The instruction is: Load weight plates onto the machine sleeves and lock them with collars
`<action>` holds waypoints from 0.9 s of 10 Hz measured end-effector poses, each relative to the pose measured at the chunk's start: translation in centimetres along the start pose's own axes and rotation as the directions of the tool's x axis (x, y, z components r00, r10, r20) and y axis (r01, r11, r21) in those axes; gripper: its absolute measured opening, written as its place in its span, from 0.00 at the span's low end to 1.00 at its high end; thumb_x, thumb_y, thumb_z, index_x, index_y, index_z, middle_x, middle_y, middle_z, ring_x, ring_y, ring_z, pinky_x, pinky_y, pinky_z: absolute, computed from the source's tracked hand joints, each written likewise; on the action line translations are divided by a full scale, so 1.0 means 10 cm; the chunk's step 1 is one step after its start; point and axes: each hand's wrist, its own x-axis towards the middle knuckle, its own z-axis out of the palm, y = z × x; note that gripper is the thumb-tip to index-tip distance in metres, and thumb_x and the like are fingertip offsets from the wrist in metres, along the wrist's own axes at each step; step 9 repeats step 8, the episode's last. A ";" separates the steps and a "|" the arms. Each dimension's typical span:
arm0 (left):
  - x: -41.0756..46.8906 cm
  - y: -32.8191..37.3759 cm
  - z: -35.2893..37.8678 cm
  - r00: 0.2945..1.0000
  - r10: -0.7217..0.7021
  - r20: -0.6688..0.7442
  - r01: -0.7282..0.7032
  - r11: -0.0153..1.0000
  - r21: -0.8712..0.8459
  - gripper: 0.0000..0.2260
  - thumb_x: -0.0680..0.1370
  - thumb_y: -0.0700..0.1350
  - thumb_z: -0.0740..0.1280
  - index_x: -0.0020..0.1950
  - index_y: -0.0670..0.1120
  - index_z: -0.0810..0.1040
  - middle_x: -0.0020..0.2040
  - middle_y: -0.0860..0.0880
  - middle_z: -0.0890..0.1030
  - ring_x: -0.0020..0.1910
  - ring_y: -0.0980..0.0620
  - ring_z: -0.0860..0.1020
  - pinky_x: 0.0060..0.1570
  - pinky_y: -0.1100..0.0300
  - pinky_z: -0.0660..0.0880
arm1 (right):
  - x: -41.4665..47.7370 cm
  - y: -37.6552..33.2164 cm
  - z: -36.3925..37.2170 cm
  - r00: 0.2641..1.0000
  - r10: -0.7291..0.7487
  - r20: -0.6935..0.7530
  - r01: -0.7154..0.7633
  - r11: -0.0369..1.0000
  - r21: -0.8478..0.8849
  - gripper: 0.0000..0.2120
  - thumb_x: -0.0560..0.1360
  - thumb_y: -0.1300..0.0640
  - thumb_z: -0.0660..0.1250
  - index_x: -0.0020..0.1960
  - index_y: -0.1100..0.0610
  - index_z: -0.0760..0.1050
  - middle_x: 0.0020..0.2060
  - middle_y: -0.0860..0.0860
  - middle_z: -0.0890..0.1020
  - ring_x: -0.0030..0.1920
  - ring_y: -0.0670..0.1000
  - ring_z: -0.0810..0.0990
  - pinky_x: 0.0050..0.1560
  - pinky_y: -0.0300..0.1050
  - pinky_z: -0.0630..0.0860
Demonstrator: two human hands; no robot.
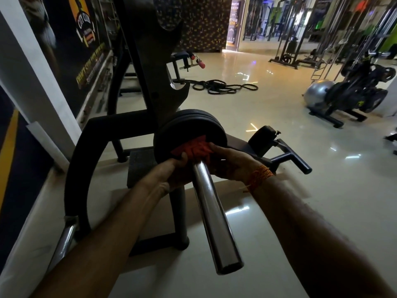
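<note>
A chrome sleeve (214, 220) runs from the machine toward me, its open end at the bottom centre. Several black weight plates (189, 127) sit stacked on its far end. A red collar (194, 148) is on the sleeve, pressed against the nearest plate. My left hand (171, 171) grips the collar from the left side. My right hand (232, 162), with an orange thread on its wrist, grips it from the right. The fingers hide most of the collar.
The black machine frame (120, 130) curves left of the sleeve, with a black handle bar (294, 160) to the right. Battle ropes (223, 87) lie on the glossy floor beyond. A grey ball (318, 93) and exercise bikes (361, 91) stand right. A wall runs along the left.
</note>
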 end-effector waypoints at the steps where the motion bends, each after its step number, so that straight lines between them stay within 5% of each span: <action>1: -0.01 0.00 0.00 1.000 -0.015 -0.005 0.015 0.999 0.041 0.25 0.72 0.50 0.74 0.65 0.40 0.77 0.52 0.42 0.87 0.48 0.44 0.86 0.47 0.49 0.82 | -0.12 -0.01 0.06 1.000 -0.012 0.009 0.012 1.000 -0.007 0.12 0.81 0.52 0.69 0.53 0.63 0.80 0.42 0.57 0.87 0.52 0.56 0.85 0.64 0.57 0.79; 2: -0.07 0.00 0.03 1.000 -0.009 -0.022 0.011 0.993 0.115 0.28 0.71 0.56 0.75 0.65 0.41 0.78 0.52 0.44 0.87 0.54 0.44 0.85 0.62 0.42 0.78 | -0.23 -0.03 0.12 0.999 -0.033 -0.004 0.033 0.999 -0.032 0.12 0.83 0.53 0.67 0.51 0.62 0.78 0.35 0.56 0.87 0.36 0.53 0.87 0.42 0.52 0.85; 3: -0.22 0.00 0.11 0.995 0.013 -0.103 0.009 0.978 0.207 0.29 0.68 0.63 0.74 0.61 0.44 0.80 0.46 0.49 0.88 0.53 0.47 0.83 0.64 0.42 0.75 | -0.32 -0.01 0.13 0.994 -0.091 -0.060 0.082 0.987 -0.136 0.17 0.79 0.49 0.73 0.56 0.64 0.80 0.41 0.57 0.87 0.39 0.54 0.88 0.36 0.50 0.86; 4: -0.43 -0.05 0.28 0.973 0.094 -0.211 -0.037 0.965 0.260 0.22 0.76 0.59 0.71 0.62 0.45 0.78 0.52 0.47 0.85 0.58 0.45 0.82 0.58 0.47 0.76 | -0.45 0.07 0.12 0.977 -0.198 -0.076 0.171 0.949 -0.263 0.23 0.80 0.46 0.71 0.60 0.66 0.79 0.46 0.57 0.84 0.41 0.53 0.85 0.29 0.40 0.80; 5: -0.69 -0.17 0.45 0.929 0.235 -0.284 -0.145 0.941 0.305 0.20 0.79 0.59 0.67 0.63 0.46 0.75 0.54 0.47 0.83 0.52 0.48 0.81 0.51 0.51 0.78 | -0.51 0.21 0.04 0.943 -0.326 -0.065 0.281 0.888 -0.363 0.23 0.84 0.43 0.62 0.59 0.65 0.78 0.46 0.57 0.83 0.42 0.52 0.83 0.27 0.36 0.78; 6: -1.02 -0.37 0.54 0.860 0.366 -0.356 -0.176 0.867 0.465 0.18 0.80 0.64 0.63 0.53 0.51 0.81 0.51 0.49 0.84 0.54 0.47 0.82 0.55 0.51 0.78 | -0.61 0.40 -0.13 0.886 -0.463 -0.011 0.405 0.786 -0.468 0.28 0.84 0.38 0.57 0.60 0.61 0.80 0.53 0.58 0.85 0.52 0.57 0.84 0.46 0.47 0.82; 7: -1.48 -0.62 0.67 0.790 0.437 -0.429 -0.177 0.833 0.524 0.22 0.83 0.62 0.57 0.63 0.48 0.80 0.59 0.50 0.81 0.61 0.48 0.78 0.57 0.56 0.71 | -0.89 0.64 -0.30 0.867 -0.495 0.058 0.462 0.754 -0.467 0.27 0.84 0.36 0.55 0.63 0.56 0.80 0.52 0.51 0.84 0.52 0.50 0.83 0.50 0.49 0.81; 8: -1.94 -0.85 0.94 0.704 0.492 -0.512 -0.207 0.832 0.515 0.26 0.85 0.60 0.53 0.75 0.45 0.72 0.71 0.47 0.75 0.68 0.50 0.72 0.58 0.61 0.64 | -1.01 0.86 -0.46 0.799 -0.582 0.152 0.577 0.668 -0.471 0.31 0.78 0.26 0.54 0.60 0.48 0.81 0.52 0.51 0.85 0.55 0.53 0.84 0.60 0.60 0.81; 9: -1.94 -0.85 0.94 0.704 0.492 -0.512 -0.207 0.832 0.515 0.26 0.85 0.60 0.53 0.75 0.45 0.72 0.71 0.47 0.75 0.68 0.50 0.72 0.58 0.61 0.64 | -1.01 0.86 -0.46 0.799 -0.582 0.152 0.577 0.668 -0.471 0.31 0.78 0.26 0.54 0.60 0.48 0.81 0.52 0.51 0.85 0.55 0.53 0.84 0.60 0.60 0.81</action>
